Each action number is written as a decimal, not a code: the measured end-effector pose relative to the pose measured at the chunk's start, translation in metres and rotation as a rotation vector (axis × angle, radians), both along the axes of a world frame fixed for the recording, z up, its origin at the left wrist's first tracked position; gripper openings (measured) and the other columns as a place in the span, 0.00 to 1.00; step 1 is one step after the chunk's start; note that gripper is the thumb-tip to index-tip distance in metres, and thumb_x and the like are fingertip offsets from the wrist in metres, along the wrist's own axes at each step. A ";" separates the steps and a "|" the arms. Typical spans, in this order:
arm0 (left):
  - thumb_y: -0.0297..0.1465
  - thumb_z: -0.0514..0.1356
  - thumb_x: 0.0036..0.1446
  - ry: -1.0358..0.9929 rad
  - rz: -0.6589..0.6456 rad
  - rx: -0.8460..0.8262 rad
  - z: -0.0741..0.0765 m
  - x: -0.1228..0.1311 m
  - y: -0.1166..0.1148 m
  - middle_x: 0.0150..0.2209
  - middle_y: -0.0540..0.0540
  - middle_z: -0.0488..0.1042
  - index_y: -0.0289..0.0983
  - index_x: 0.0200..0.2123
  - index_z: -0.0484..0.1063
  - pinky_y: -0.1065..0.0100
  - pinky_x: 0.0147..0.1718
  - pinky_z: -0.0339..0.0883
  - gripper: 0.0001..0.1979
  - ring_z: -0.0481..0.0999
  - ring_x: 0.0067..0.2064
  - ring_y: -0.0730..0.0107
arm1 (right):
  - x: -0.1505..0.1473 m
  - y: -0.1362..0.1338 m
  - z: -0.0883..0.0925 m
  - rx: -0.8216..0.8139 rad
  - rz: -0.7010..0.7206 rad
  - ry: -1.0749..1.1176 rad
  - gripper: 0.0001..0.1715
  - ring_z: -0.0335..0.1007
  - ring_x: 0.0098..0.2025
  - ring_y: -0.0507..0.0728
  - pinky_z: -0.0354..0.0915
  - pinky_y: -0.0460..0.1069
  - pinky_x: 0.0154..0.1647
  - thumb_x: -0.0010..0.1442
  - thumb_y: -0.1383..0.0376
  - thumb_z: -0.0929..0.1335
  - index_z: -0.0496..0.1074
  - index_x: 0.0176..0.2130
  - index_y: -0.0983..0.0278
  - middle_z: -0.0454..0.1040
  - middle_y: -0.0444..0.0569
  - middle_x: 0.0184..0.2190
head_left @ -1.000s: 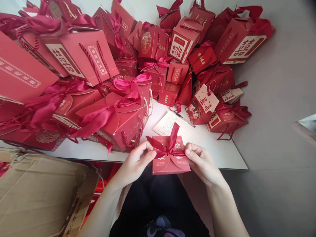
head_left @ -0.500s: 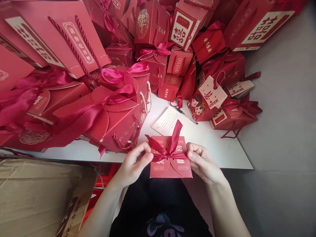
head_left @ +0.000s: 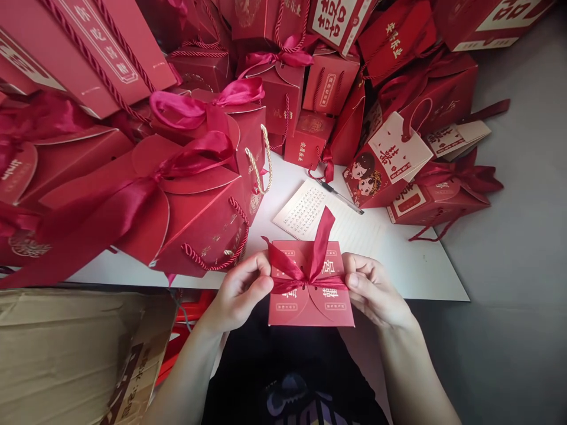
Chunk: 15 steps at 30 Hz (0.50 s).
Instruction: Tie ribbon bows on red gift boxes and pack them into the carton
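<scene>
A small red gift box [head_left: 287, 311] with white characters and curved flaps is in front of me, over the table's front edge. Around its middle runs a dark red ribbon [head_left: 319, 245], knotted at the centre with two tails sticking up. My left hand [head_left: 245, 290] pinches the ribbon at the box's left side, thumb on top. On the right side my right hand [head_left: 376, 289] pinches the ribbon in the same way, its fingers curled behind the box's edge.
An open notebook [head_left: 305, 206] and a black pen [head_left: 341, 197] lie on the white table [head_left: 436, 260] beyond the box. Many red gift boxes [head_left: 195, 221] crowd the left and back. A cardboard box [head_left: 66, 348] stands at the lower left, a grey wall [head_left: 527, 206] at the right.
The view has moved closer to the table, so the boxes look larger and more spread out. Both hands keep their grip on the ribbon and box.
</scene>
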<state>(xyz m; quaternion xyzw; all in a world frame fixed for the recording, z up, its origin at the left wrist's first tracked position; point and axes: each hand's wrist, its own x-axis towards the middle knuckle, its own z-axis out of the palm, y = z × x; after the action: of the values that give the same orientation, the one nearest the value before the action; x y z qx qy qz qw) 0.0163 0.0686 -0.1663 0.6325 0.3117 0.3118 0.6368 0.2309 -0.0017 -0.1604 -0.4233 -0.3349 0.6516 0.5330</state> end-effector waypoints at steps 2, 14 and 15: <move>0.44 0.54 0.57 -0.004 -0.001 0.018 0.001 0.000 0.000 0.23 0.53 0.54 0.39 0.25 0.57 0.71 0.23 0.50 0.17 0.52 0.23 0.75 | 0.001 0.000 0.000 0.001 0.004 -0.005 0.29 0.31 0.15 0.42 0.33 0.43 0.15 0.49 0.52 0.72 0.52 0.19 0.62 0.44 0.33 0.13; 0.46 0.51 0.58 0.017 0.061 0.057 -0.001 0.005 -0.006 0.24 0.52 0.54 0.39 0.24 0.54 0.69 0.25 0.53 0.19 0.54 0.24 0.73 | 0.002 0.002 -0.002 -0.022 0.001 -0.069 0.32 0.33 0.15 0.43 0.37 0.42 0.15 0.44 0.48 0.73 0.50 0.17 0.62 0.45 0.33 0.14; 0.45 0.51 0.59 0.024 0.062 0.064 0.001 0.005 -0.005 0.24 0.52 0.54 0.39 0.24 0.54 0.69 0.25 0.54 0.18 0.54 0.25 0.73 | 0.003 0.001 -0.003 -0.019 0.014 -0.070 0.32 0.34 0.15 0.43 0.38 0.42 0.16 0.45 0.48 0.73 0.51 0.18 0.62 0.46 0.34 0.14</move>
<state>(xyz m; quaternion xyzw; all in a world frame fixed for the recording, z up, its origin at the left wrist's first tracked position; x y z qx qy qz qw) 0.0212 0.0632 -0.1652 0.6464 0.3284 0.3336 0.6025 0.2338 -0.0003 -0.1632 -0.4484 -0.3500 0.6432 0.5126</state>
